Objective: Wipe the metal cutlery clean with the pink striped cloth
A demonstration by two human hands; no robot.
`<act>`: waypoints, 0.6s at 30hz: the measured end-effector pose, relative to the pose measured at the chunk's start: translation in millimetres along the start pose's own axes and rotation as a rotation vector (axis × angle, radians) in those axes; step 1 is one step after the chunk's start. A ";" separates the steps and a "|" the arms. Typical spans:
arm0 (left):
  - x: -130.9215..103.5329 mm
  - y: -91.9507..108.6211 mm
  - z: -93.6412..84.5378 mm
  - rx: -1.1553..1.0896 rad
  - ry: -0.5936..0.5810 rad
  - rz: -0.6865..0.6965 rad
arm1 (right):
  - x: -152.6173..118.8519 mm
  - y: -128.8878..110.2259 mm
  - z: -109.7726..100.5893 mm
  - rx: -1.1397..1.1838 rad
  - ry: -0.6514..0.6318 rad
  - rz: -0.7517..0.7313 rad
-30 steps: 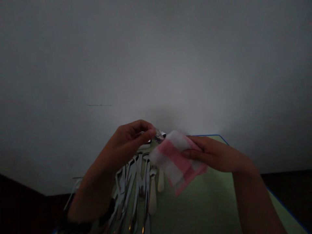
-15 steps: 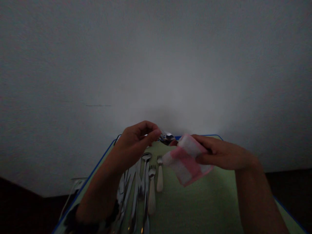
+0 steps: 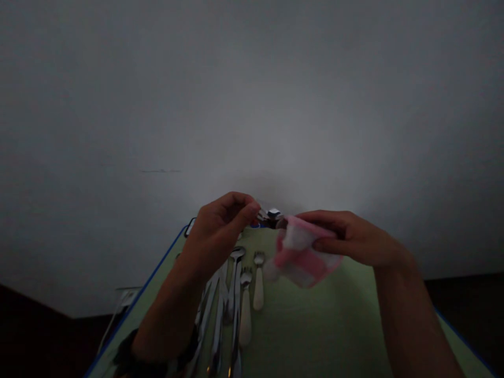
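Note:
Pinched between the thumb and fingers of my left hand (image 3: 224, 228) is a small metal spoon (image 3: 274, 213), its shiny bowl pointing right. My right hand (image 3: 350, 236) is closed on a pink-and-white cloth (image 3: 307, 260), which hangs just right of the spoon bowl; whether the two touch I cannot tell. Below my left hand, a long metal spoon (image 3: 237, 253) lies among several pieces of metal cutlery. Two small forks with pale handles lie beside it, one nearer (image 3: 245, 310) and one farther (image 3: 259, 286). My left forearm covers part of the cutlery.
A green tabletop (image 3: 315, 325) with a blue edge (image 3: 157, 268) carries the cutlery. Behind it rises a pale wall (image 3: 252, 105). At the far left corner sits a dark-rimmed object (image 3: 189, 227), partly hidden. A power outlet with a white cable (image 3: 114, 317) is at lower left.
My right hand has shifted slightly up and left, and the cloth has crumpled and changed shape. My left hand has risen slightly with the spoon. The cutlery on the table is unmoved.

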State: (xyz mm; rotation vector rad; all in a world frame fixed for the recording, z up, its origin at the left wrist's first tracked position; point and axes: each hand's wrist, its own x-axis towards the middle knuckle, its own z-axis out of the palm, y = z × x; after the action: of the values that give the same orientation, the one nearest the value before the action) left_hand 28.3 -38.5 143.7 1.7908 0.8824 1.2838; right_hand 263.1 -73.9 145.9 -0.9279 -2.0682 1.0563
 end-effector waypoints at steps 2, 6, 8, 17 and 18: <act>-0.3 0.0 3.9 -0.002 -0.011 -0.002 | -0.7 1.3 -1.1 0.031 -0.025 0.024; -0.8 1.8 3.5 0.041 -0.076 0.023 | 6.9 -3.5 6.1 -0.097 0.017 0.095; -0.7 0.8 -2.6 0.145 -0.154 0.033 | 10.8 -7.9 11.5 -0.232 0.033 0.129; -1.9 -18.7 -1.3 0.635 -0.709 0.017 | 12.1 -2.6 13.5 -0.544 -0.247 0.289; -3.4 -19.8 1.9 0.652 -0.729 0.022 | 11.8 -0.8 12.5 -0.551 -0.247 0.292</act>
State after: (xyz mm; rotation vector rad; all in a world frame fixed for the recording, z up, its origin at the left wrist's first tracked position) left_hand 27.1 -32.2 124.6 2.5192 0.8895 0.2588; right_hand 246.5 -69.8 143.0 -1.4665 -2.5504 0.7742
